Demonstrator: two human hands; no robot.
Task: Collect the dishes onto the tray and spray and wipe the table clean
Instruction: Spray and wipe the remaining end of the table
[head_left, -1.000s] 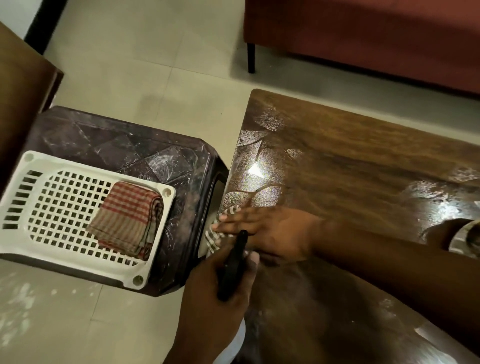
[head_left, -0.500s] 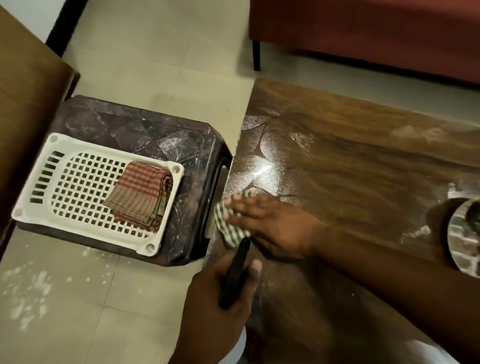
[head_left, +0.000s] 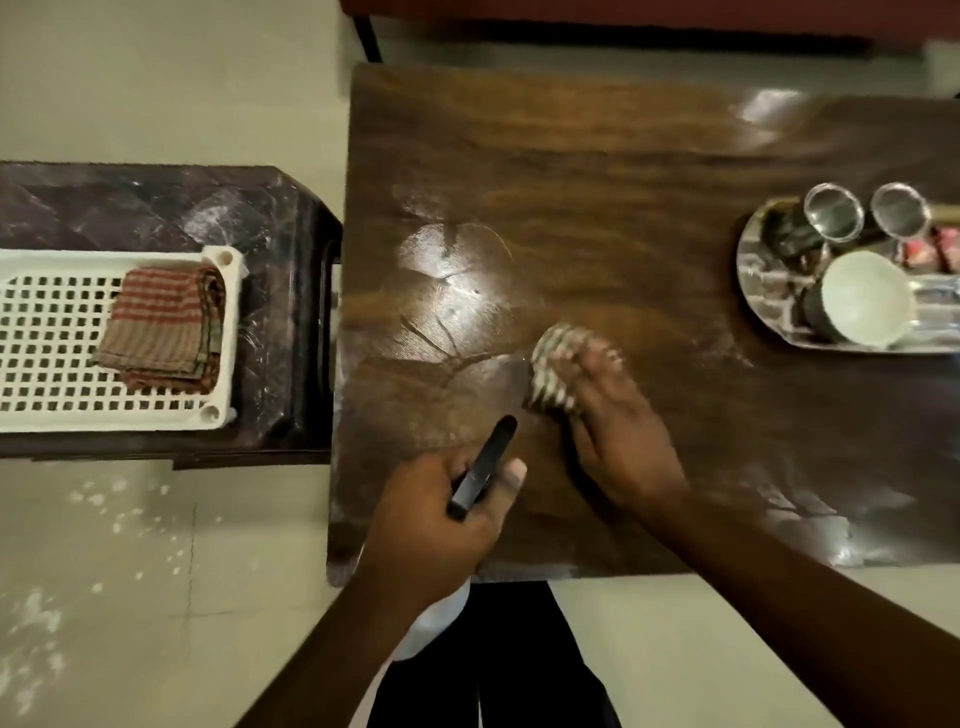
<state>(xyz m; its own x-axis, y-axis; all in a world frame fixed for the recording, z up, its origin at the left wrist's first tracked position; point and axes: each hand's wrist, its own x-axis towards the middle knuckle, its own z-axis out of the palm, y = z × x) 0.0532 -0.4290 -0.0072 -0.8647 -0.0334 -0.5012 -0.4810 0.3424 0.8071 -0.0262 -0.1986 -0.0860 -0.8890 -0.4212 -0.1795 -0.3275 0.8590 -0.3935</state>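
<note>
Right hand (head_left: 621, 447) presses cloth (head_left: 551, 376) on table (head_left: 623, 171); left hand (head_left: 434, 525) grips sprayer (head_left: 482, 467).

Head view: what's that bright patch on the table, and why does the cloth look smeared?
Head view: glare on the wooden table left of centre washes out the grain; the striped cloth and right hand are motion-blurred; the left hand gripping the spray bottle is sharp; the steel tray is mirror-bright.

Striped grey-white cloth (head_left: 553, 371); dark brown table (head_left: 623, 171); white basket (head_left: 228, 332).
</note>
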